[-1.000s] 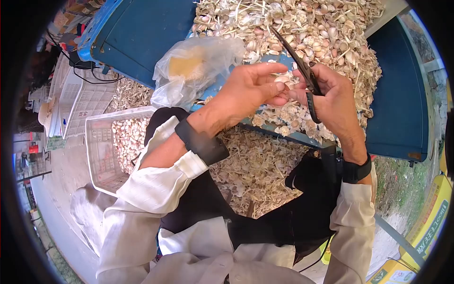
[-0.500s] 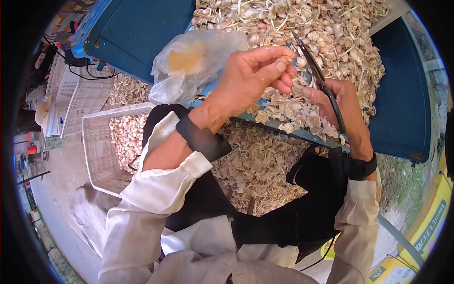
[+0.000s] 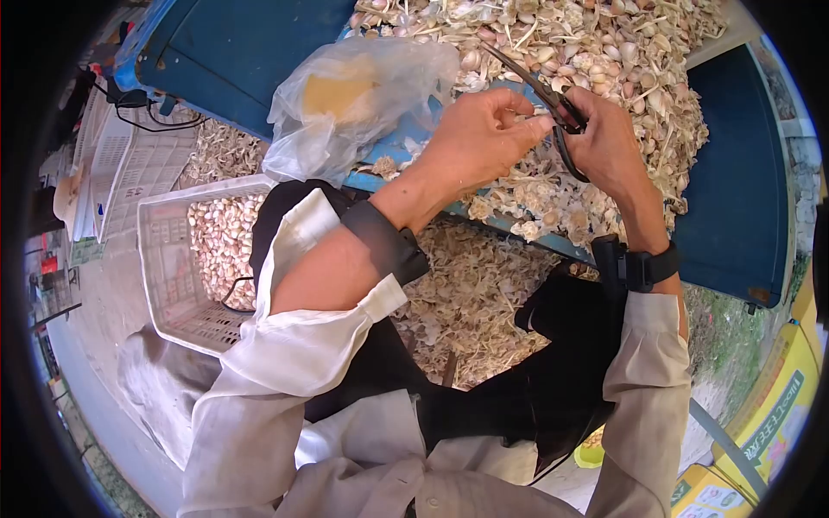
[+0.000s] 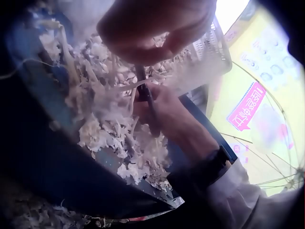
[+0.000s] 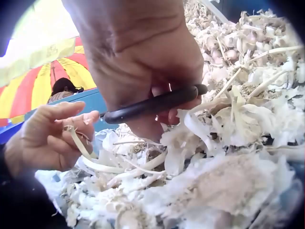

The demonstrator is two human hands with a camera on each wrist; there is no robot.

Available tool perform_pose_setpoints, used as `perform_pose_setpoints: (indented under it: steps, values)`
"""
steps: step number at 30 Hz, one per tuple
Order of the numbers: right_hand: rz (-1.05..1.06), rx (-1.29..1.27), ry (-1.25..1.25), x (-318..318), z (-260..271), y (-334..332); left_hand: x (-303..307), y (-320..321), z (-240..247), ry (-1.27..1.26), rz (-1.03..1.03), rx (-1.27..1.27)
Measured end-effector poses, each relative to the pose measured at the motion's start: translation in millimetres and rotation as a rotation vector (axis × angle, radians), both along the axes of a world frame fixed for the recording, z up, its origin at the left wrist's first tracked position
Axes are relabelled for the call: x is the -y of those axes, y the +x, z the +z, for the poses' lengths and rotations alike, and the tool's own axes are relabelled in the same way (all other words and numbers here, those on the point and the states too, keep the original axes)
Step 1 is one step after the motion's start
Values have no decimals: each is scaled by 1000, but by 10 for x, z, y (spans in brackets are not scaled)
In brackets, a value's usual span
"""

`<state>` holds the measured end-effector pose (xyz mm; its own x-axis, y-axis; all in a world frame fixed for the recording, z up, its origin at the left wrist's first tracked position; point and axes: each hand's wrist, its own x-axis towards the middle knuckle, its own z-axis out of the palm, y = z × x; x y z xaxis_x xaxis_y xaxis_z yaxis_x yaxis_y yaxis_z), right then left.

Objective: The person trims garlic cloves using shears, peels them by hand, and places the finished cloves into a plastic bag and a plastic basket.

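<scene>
In the head view my left hand [image 3: 479,142] has thumb and fingertips together beside the scissors [image 3: 553,97]. The right wrist view shows a pale garlic stem [image 5: 78,143] held in the left hand's fingers [image 5: 69,119]; the rest of that piece is hidden. My right hand [image 3: 609,147] grips the scissors by their black handles, blades pointing up and left over the heaped garlic [image 3: 604,60]. Seen from the left wrist, my left hand [image 4: 157,31] is above the scissors [image 4: 143,88] and my right hand [image 4: 174,114].
A clear plastic bag [image 3: 345,99] with something yellow lies left of the heap on the blue table [image 3: 233,65]. A white crate [image 3: 173,259] of garlic cloves stands at lower left. Dry skins [image 3: 475,293] cover the ground between the person's legs.
Over the last half second, my right hand has come back up towards the left one with the scissors. My left hand has turned and dropped a little, its fingertips now near the blades.
</scene>
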<state>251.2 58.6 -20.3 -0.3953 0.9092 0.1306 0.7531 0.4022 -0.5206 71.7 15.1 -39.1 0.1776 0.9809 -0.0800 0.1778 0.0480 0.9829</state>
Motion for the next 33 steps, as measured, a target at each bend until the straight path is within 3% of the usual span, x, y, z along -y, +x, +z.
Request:
perform_pose_setpoints:
  steps: [6,9,11,14,15,17,18,21,25,30,33]
  values:
    - [7,-253,-3,148,190,90,16,80,5,-187,-86,465]
    - [-62,-502,-165,246,295,49,56,87,66,-280,-112,613]
    - [-41,-467,-158,289,318,38,126,117,192,-326,-145,732]
    - [-12,-326,-47,292,212,72,92,136,92,-248,-162,551]
    - [-37,-424,-119,296,216,81,81,139,52,-211,-153,482]
    - [-76,-625,-261,310,244,86,54,143,11,-278,-98,662]
    - [-123,-617,-226,318,271,117,41,122,8,-308,-66,749]
    - [-201,-65,-94,420,438,186,15,68,29,-344,13,910]
    - [-152,122,-62,524,233,176,50,115,37,-338,83,974]
    - [-60,-135,-343,475,131,227,41,130,57,-293,26,931]
    - [-323,-385,-441,388,270,225,49,64,66,-337,-30,1006]
